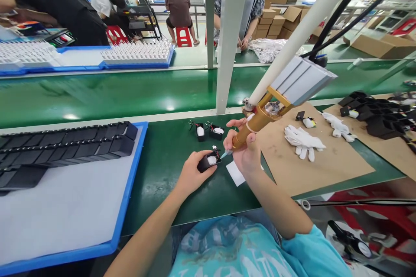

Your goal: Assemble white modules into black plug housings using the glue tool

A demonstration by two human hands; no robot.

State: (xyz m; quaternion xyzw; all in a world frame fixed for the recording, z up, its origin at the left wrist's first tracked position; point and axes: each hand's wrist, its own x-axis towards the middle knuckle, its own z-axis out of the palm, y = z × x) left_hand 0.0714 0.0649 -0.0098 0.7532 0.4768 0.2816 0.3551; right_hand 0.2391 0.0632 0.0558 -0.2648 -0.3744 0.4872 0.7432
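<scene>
My left hand (196, 171) is closed around a small black plastic housing (204, 164) with a white part inside its open top. In my right hand (245, 149) is a gold-coloured dispensing gun (251, 127), gripped round its barrel and tilted up to the right. The gun's pale blue nozzle tip (224, 154) points down at the housing's open end; whether it touches cannot be made out. Just beyond, two similar black housings (200, 132) with white parts and wires lie on the green table (159, 181). A white paper piece (235, 174) lies partly beneath my right wrist.
At left, a blue tray (131, 173) carries rows of black housings (97, 138). Brown cardboard (318, 177) with white gloves (303, 142) lies at right. A white post (229, 43) rises at the table's back, before a green conveyor (146, 91). Other people work beyond.
</scene>
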